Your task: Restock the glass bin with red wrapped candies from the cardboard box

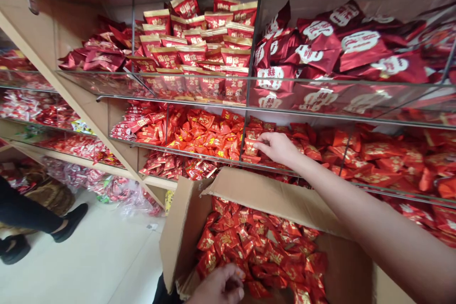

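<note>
"Where's your right hand?"
"My right hand is in the rack just beyond the box, thumb and fingers nearly together at the edge of 1 red packet. I can't tell whether they grip it."
"And your left?"
"My left hand is over the box's near left part, fingers half curled. I can't tell if it has hold of anything."
"The box?"
"Open, with a loose heap of red sweets inside."
"Around it?"
"Higher beyond the box, gold-edged packs; beyond its right side, maroon bags. Left of it, a person's 2 dark shoes on the floor."
</note>
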{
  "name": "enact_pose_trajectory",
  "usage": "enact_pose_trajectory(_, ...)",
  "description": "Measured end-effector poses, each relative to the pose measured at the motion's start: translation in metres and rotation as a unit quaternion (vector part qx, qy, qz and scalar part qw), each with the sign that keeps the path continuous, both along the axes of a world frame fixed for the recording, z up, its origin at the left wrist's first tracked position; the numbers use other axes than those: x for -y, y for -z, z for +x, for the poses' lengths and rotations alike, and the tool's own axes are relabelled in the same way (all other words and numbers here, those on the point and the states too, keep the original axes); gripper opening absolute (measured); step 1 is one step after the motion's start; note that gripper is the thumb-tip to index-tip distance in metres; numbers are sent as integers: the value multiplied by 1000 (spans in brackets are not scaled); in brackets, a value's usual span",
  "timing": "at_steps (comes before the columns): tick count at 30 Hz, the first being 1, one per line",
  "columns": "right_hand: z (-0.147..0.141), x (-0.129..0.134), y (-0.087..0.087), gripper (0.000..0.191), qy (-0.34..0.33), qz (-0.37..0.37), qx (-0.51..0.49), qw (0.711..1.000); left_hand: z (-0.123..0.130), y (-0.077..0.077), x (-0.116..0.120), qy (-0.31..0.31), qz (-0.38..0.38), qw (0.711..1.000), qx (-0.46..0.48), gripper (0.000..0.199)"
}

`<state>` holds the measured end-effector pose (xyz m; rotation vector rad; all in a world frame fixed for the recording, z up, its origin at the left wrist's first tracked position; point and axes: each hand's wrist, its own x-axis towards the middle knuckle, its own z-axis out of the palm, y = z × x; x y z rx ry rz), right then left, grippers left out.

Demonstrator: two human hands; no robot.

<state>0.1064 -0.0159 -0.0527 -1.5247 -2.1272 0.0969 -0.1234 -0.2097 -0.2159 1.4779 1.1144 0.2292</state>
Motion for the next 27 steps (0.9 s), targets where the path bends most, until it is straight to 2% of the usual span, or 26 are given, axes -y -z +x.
enact_pose_trajectory(2, 3, 2, 0, 19, 3, -3, -12, 1000, -3, 5, -2, 0, 14, 1000, -12, 18)
enact_pose_trajectory(4, 6, 15, -2, 21, 13, 20, -33, 999, -6, 11, -4, 5, 22, 1000, -20, 18)
enact_pose_trajectory(6, 5, 43, -4, 21, 14, 71, -69, 995, -6, 16, -6, 1, 38, 999, -30, 18)
enact_pose_trajectory(8, 0, 84, 2, 18, -30, 109, -106, 988, -5, 19, -8, -15, 69, 997, -36, 18)
enact_pose_trajectory(10, -10, 129, 23, 20, -132, 75, -111, 982, -2, 20, -10, -32, 111, 993, -36, 19)
enact_pose_trajectory(12, -21, 166, 60, 17, -211, -44, -53, 975, 2, 20, -13, -35, 139, 989, -35, 19)
enact_pose_trajectory(14, -28, 188, 106, 19, -170, -191, -8, 967, 6, 21, -16, -35, 145, 988, -37, 19)
enact_pose_trajectory(17, -32, 195, 169, 55, -43, -320, 28, 946, 10, 28, -19, -15, 143, 989, -28, 16)
enact_pose_trajectory(19, -36, 194, 193, 66, 8, -349, 44, 936, 11, 34, -19, -1, 144, 989, -18, 15)
enact_pose_trajectory(21, -42, 193, 203, 63, 28, -358, 42, 932, 12, 38, -17, 2, 139, 990, -12, 16)
enact_pose_trajectory(23, -48, 194, 204, 53, 30, -366, 34, 929, 12, 38, -15, -5, 128, 992, -5, 16)
enact_pose_trajectory(27, -50, 195, 201, 35, -6, -379, 43, 924, 10, 27, -15, -21, 104, 994, 14, 17)
